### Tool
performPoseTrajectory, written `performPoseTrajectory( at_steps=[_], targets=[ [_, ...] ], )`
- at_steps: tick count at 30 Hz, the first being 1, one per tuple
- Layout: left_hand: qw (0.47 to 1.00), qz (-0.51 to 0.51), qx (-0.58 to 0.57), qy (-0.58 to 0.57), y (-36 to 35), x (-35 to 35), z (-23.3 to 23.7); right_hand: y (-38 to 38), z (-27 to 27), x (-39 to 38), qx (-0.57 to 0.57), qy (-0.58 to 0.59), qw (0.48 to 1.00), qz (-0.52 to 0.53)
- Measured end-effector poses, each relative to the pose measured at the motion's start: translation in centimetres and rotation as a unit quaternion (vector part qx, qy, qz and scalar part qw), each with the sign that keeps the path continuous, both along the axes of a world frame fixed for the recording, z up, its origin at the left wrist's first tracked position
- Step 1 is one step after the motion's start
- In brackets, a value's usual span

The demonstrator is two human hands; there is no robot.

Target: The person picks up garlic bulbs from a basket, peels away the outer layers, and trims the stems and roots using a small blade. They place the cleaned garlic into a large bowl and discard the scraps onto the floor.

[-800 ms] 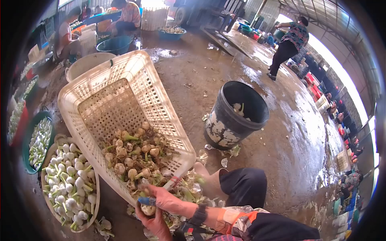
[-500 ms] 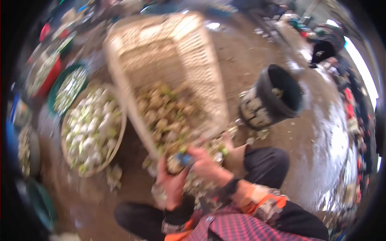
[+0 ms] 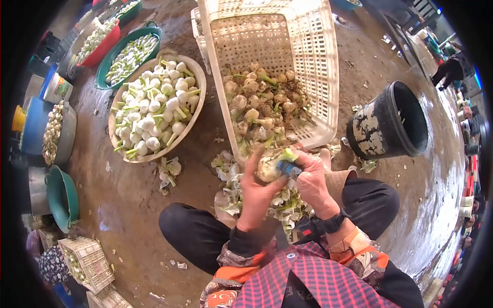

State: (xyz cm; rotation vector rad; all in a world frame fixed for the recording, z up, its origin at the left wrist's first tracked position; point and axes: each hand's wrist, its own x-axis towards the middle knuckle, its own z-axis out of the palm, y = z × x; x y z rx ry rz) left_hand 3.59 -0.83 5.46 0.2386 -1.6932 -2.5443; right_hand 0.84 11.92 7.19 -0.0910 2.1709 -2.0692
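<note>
Just in front of the crate, my left hand point(image 3: 255, 194) is closed around a pale garlic bulb point(image 3: 267, 168). My right hand point(image 3: 314, 184) is closed on a small blue tool point(image 3: 288, 167) held against the bulb, beside its green stem. The tipped white crate point(image 3: 329, 72) holds many dirty, untrimmed bulbs point(image 3: 251, 115). Peeled skins and leaf scraps point(image 3: 226, 177) lie on the ground under and around my hands. To the left, a round basket point(image 3: 200, 77) is heaped with clean white bulbs point(image 3: 154, 106).
A black bucket point(image 3: 371, 134) with peeling white patches stands at the right. Green point(image 3: 102, 77) and red point(image 3: 105, 50) basins of garlic are at the upper left. An empty-looking green tub point(image 3: 62, 197) and a slatted crate point(image 3: 92, 264) lie left. A person point(image 3: 452, 69) is far right.
The view has shifted and sharpened, with the crate and baskets appearing farther right and higher. Both hands still hold the bulb and blue tool, and appear farther right and higher.
</note>
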Motion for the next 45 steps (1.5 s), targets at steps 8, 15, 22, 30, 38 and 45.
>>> performPoseTrajectory(
  at_steps=[8,15,22,30,38,45],
  targets=[
    [0.969,-0.032,0.207,-0.133,0.3,-0.1,-1.9,0.2,-0.9,0.1,-0.129,-0.102,0.986,-0.025],
    [0.928,-0.085,0.357,-0.064,-0.5,0.4,-3.9,2.0,-3.2,-0.8,-0.384,-0.203,0.893,-0.115],
    [0.945,-0.026,0.316,-0.079,-1.7,0.3,-2.1,3.9,-3.8,-1.7,0.622,-0.053,0.754,0.204],
    [0.941,-0.032,0.304,-0.142,-0.1,0.6,-3.6,-0.4,4.1,-1.5,0.411,0.253,0.854,0.194],
    [0.944,-0.070,0.301,-0.116,-1.0,1.0,-2.9,-1.4,4.9,0.7,0.445,0.297,0.801,0.268],
    [0.946,-0.061,0.300,-0.110,-0.2,0.3,-5.0,-0.2,2.0,0.9,0.565,0.369,0.709,0.206]
  ],
)
